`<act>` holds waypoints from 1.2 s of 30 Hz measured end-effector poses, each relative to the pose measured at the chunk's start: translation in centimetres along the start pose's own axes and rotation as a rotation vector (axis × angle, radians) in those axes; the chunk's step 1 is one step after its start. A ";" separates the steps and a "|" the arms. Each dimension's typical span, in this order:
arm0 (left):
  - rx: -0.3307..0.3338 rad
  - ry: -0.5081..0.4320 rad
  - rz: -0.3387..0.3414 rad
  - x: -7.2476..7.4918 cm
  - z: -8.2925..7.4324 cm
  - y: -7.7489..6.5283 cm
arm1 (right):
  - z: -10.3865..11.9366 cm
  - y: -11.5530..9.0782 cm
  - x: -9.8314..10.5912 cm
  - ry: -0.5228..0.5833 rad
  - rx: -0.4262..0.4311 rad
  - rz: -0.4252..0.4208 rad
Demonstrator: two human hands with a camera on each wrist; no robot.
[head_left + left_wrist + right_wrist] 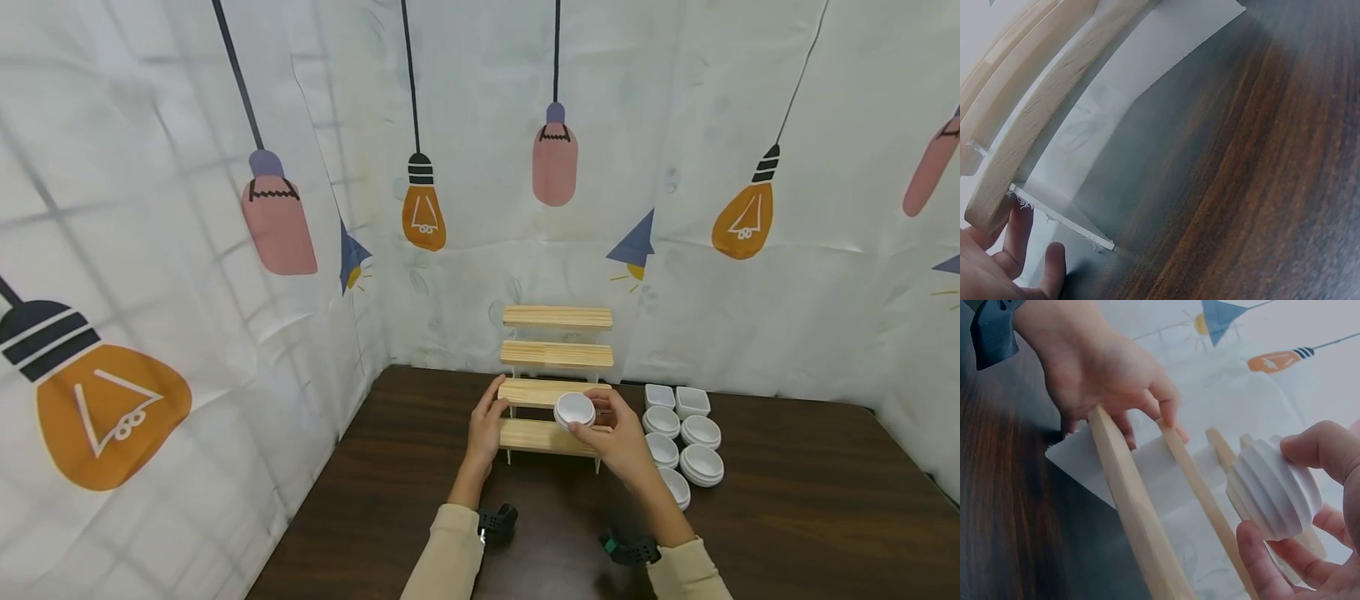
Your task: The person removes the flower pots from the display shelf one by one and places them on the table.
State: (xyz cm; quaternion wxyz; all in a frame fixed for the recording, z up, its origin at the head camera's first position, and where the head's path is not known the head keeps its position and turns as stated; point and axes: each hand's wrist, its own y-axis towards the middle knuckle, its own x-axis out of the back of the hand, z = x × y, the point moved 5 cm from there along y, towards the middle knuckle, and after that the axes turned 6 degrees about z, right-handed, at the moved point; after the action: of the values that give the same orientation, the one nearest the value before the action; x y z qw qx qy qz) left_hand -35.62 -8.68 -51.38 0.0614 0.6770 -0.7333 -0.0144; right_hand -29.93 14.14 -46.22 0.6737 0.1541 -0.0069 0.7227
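My right hand [622,433] pinches a small round white bowl [574,410] between thumb and fingers, in front of a tiered wooden shelf stand [557,354]. In the right wrist view the bowl [1275,487] shows a ridged side; whether it is one bowl or several nested cannot be told. My left hand [486,425] grips the stand's left end. Its fingers reach around the end of the lower slats, as the right wrist view shows the left hand [1110,381]. Light wood slats rest on thin white side panels [1063,219].
Several round white bowls [702,465] sit in columns on the dark wooden table [810,500], right of the stand. Two square white dishes, one of them this square dish [692,402], stand behind them. A lamp-patterned curtain [480,275] closes the back and left sides.
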 end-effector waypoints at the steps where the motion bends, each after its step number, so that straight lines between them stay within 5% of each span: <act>1: 0.001 0.000 0.007 0.0 -0.5 -0.3 | 0.0 0.0 0.1 0.002 0.001 0.002; 4: -0.008 -0.002 0.011 0.0 -2.0 -1.2 | 0.1 0.0 0.4 0.009 -0.002 0.009; 13: -0.018 -0.014 -0.024 -0.1 1.3 0.4 | 0.3 -0.2 1.2 0.013 -0.012 0.014; 25: -0.010 -0.010 0.011 0.0 -2.3 -1.5 | 0.6 -0.2 1.7 -0.014 -0.030 0.019; 36: -0.014 -0.026 -0.004 -0.1 -2.3 -1.4 | 0.7 -0.6 2.1 -0.051 -0.024 0.002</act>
State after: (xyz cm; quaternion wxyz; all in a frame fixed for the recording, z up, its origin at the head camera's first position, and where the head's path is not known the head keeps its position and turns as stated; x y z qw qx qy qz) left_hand -33.95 -8.59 -49.27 0.0566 0.6777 -0.7326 -0.0284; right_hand -29.24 16.04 -45.15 0.6744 0.1646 -0.0331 0.7191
